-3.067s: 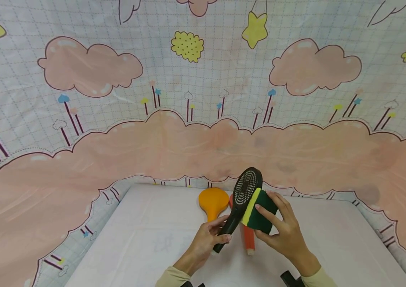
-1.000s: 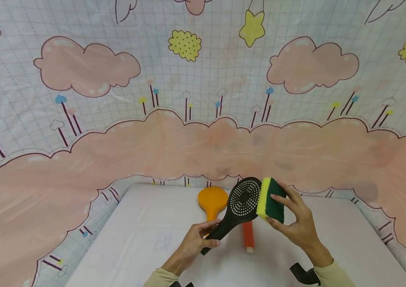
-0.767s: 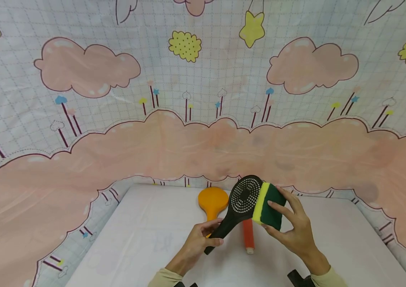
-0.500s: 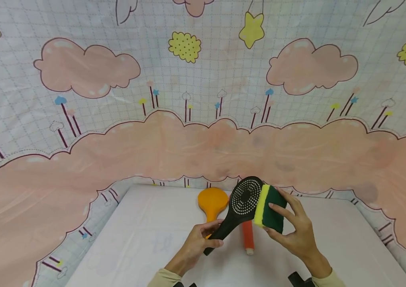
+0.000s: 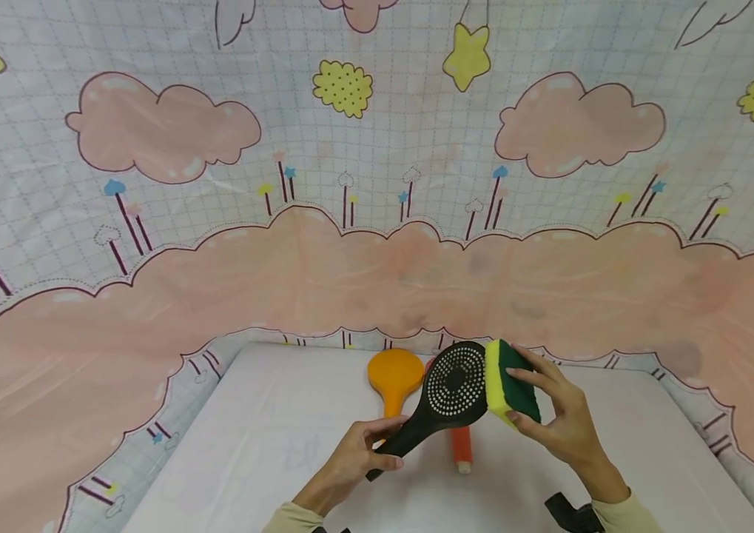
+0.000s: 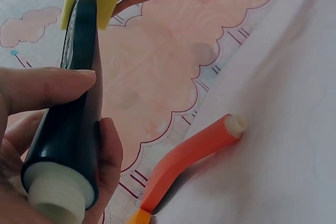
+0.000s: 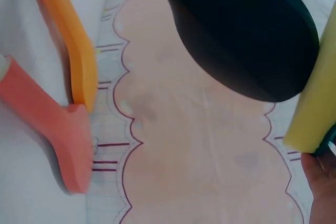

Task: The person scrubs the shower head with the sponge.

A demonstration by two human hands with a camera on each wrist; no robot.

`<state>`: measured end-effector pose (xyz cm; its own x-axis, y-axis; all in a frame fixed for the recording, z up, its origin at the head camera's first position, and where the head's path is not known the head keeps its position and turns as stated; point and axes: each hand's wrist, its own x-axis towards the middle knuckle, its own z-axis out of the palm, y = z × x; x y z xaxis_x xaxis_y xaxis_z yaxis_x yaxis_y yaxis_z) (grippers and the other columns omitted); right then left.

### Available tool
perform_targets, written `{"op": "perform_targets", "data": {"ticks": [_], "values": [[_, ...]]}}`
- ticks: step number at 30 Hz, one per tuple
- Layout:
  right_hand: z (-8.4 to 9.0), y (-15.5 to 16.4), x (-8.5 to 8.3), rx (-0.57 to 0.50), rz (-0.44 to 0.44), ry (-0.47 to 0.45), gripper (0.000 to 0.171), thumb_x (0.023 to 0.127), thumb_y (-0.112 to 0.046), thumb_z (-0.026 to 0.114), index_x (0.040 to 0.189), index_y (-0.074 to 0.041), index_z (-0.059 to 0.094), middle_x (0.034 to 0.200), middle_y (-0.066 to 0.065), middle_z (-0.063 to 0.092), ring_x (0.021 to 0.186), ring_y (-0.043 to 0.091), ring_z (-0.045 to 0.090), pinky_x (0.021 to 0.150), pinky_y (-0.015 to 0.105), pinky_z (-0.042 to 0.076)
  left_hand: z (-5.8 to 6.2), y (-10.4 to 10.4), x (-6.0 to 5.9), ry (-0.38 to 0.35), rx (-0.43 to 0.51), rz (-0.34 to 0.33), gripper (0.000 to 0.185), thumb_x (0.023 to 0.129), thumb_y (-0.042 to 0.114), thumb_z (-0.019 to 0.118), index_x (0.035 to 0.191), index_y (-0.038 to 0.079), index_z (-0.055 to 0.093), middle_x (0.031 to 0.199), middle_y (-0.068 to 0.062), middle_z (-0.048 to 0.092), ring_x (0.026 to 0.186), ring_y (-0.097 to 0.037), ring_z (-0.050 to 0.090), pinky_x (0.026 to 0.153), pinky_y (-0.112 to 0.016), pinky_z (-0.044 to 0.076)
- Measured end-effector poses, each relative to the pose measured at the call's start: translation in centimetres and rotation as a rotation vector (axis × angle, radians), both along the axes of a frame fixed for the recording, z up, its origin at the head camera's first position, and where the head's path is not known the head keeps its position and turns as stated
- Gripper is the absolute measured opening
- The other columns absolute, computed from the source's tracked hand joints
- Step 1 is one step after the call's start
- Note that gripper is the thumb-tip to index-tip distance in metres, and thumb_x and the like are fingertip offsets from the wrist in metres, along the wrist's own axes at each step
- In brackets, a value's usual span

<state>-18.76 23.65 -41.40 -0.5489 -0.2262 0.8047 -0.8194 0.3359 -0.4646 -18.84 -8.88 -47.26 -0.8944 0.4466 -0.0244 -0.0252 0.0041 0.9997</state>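
Item: black shower head (image 5: 456,381), held in the air above the worktop (image 5: 250,429), its perforated face turned up toward the person. A pale threaded-looking stub (image 6: 58,192) shows at the handle's end in the left wrist view.

Item: left hand (image 5: 357,455). Grip narrow, thumb and fingers closed about the lower handle. This low hold probably serves to keep the broad head and its rim free of fingers.

Item: sponge (image 5: 503,389), yellow foam with a green layer. The foam touches the right-hand rim of the black shower head; the green side faces the palm. Seemingly this turns the softer face to the rim and gives the fingers the rougher backing.

Item: right hand (image 5: 566,414). Grip pinching the sponge between thumb and fingers, from the green side and edges, which leaves the broad foam face uncovered.

Item: orange shower head (image 5: 395,374), lying on the worktop, head at the far edge, handle toward the person and partly hidden by the left hand.

Item: red shower head (image 5: 462,444), laid beside the orange one, likewise handle nearest, its head mostly hidden behind the black one. Whether the two touch cannot be told. Both seem set at the back so the hands have room in front.

Item: printed cloth (image 5: 350,274), hung behind the worktop, likely as a backdrop.
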Motion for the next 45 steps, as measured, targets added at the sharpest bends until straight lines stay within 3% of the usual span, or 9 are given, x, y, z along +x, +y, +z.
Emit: {"op": "perform_targets", "data": {"ticks": [3, 8, 16, 26, 33, 37, 42, 45], "values": [[0.1, 0.3, -0.1, -0.033, 0.067, -0.044, 0.058, 0.064, 0.016, 0.073, 0.120, 0.006, 0.063, 0.144, 0.028, 0.046, 0.138, 0.013, 0.044, 0.102, 0.014, 0.043, -0.1, -0.2, 0.0, -0.006, -0.010, -0.011, 0.060, 0.075, -0.005, 0.075, 0.133, 0.004, 0.061, 0.115, -0.010, 0.067, 0.102, -0.020, 0.057, 0.090, -0.028, 0.045], [-0.1, 0.8, -0.1, -0.067, 0.069, -0.105, 0.056, 0.066, 0.021, 0.069, 0.120, 0.009, 0.062, 0.145, 0.027, 0.045, 0.138, 0.011, 0.044, 0.103, 0.013, 0.041, -0.2, 0.0, 0.1, -0.033, -0.018, -0.014, 0.058, 0.074, -0.004, 0.076, 0.130, 0.007, 0.063, 0.114, -0.009, 0.067, 0.103, -0.021, 0.057, 0.092, -0.030, 0.043], [-0.5, 0.4, 0.2, -0.092, -0.045, -0.118, 0.059, 0.062, 0.018, 0.075, 0.119, 0.007, 0.063, 0.147, 0.024, 0.044, 0.138, 0.010, 0.042, 0.104, 0.013, 0.040, -0.1, 0.8, 0.3, 0.013, -0.008, -0.004, 0.061, 0.075, -0.005, 0.075, 0.133, 0.002, 0.059, 0.109, -0.008, 0.064, 0.101, -0.020, 0.054, 0.092, -0.031, 0.041], [-1.2, -0.8, 0.3, -0.060, -0.183, -0.036, 0.064, 0.057, 0.013, 0.082, 0.118, 0.001, 0.067, 0.145, 0.026, 0.044, 0.136, 0.006, 0.043, 0.100, 0.009, 0.040, -0.1, 1.7, 0.1, -0.062, -0.014, 0.070, 0.058, 0.077, -0.005, 0.075, 0.133, 0.000, 0.059, 0.123, -0.012, 0.064, 0.109, -0.021, 0.055, 0.103, -0.045, 0.044], [-1.6, -1.9, 0.4, 0.006, -0.282, -0.024, 0.063, 0.057, 0.003, 0.088, 0.117, -0.006, 0.069, 0.145, 0.023, 0.044, 0.139, 0.002, 0.035, 0.100, 0.007, 0.037, -0.3, 2.5, 0.0, -0.075, 0.044, 0.081, 0.063, 0.077, -0.007, 0.072, 0.136, -0.005, 0.053, 0.119, -0.012, 0.064, 0.104, -0.019, 0.056, 0.094, -0.031, 0.049], [-2.0, -2.1, 0.3, 0.025, -0.326, 0.003, 0.064, 0.055, 0.000, 0.090, 0.116, -0.007, 0.070, 0.145, 0.023, 0.045, 0.140, 0.003, 0.033, 0.101, 0.006, 0.034, -0.4, 2.7, 0.0, -0.121, 0.076, 0.071, 0.064, 0.077, -0.006, 0.073, 0.138, -0.002, 0.053, 0.122, -0.012, 0.063, 0.104, -0.019, 0.057, 0.092, -0.030, 0.051], [-2.2, -2.1, 0.0, 0.041, -0.341, 0.058, 0.063, 0.057, -0.006, 0.090, 0.116, -0.008, 0.070, 0.144, 0.024, 0.046, 0.140, 0.005, 0.033, 0.103, 0.007, 0.033, -0.8, 2.8, 0.0, -0.172, 0.199, -0.002, 0.066, 0.082, -0.005, 0.070, 0.143, -0.001, 0.047, 0.127, -0.022, 0.063, 0.104, -0.023, 0.067, 0.084, -0.033, 0.058], [-2.3, -1.9, -0.2, 0.040, -0.331, 0.079, 0.057, 0.063, -0.017, 0.091, 0.116, -0.008, 0.071, 0.143, 0.024, 0.047, 0.139, 0.006, 0.035, 0.103, 0.006, 0.033, -0.9, 2.7, 0.1, -0.166, 0.227, -0.016, 0.064, 0.086, -0.001, 0.069, 0.145, -0.001, 0.045, 0.121, -0.023, 0.067, 0.099, -0.020, 0.070, 0.074, -0.027, 0.058]]}}
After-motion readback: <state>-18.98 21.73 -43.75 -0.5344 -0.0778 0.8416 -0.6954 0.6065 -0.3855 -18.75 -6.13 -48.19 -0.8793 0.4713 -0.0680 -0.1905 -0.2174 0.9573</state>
